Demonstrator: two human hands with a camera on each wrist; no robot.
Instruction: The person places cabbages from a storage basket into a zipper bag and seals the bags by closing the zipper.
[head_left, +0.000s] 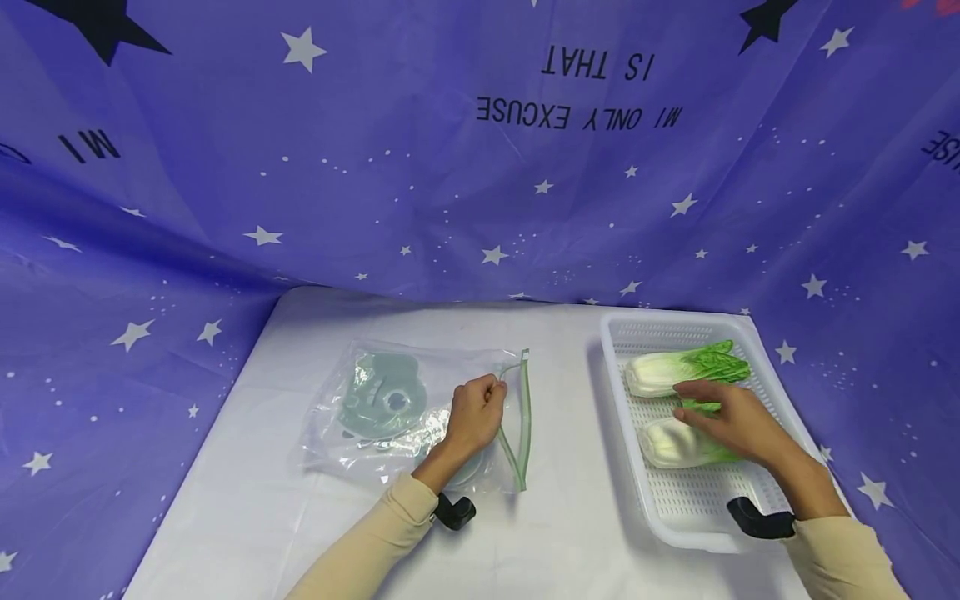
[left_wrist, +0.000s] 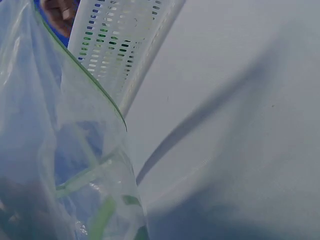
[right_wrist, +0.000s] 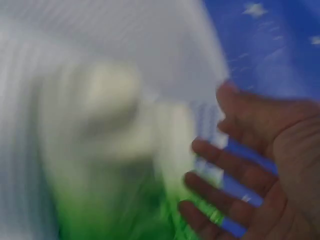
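My left hand [head_left: 477,412] grips the edge of a clear zip bag [head_left: 465,360] near its green zip strip, and the bag's mouth gapes a little there. The bag lies flat, with a pale green printed figure on its film. In the left wrist view the bag [left_wrist: 30,100] fills the left side; the left hand itself is hidden. My right hand [head_left: 731,417] hovers over the basket with its fingers spread and nothing held. Below it are two napa cabbages with white stems and green leaves, one behind [head_left: 660,373] and one in front [head_left: 671,443], both blurred in the right wrist view.
A white perforated plastic basket [head_left: 637,500] stands at the table's right side, its long side running front to back. White cloth covers the table [head_left: 566,417]. A purple star-patterned curtain [head_left: 450,208] hangs behind and at both sides.
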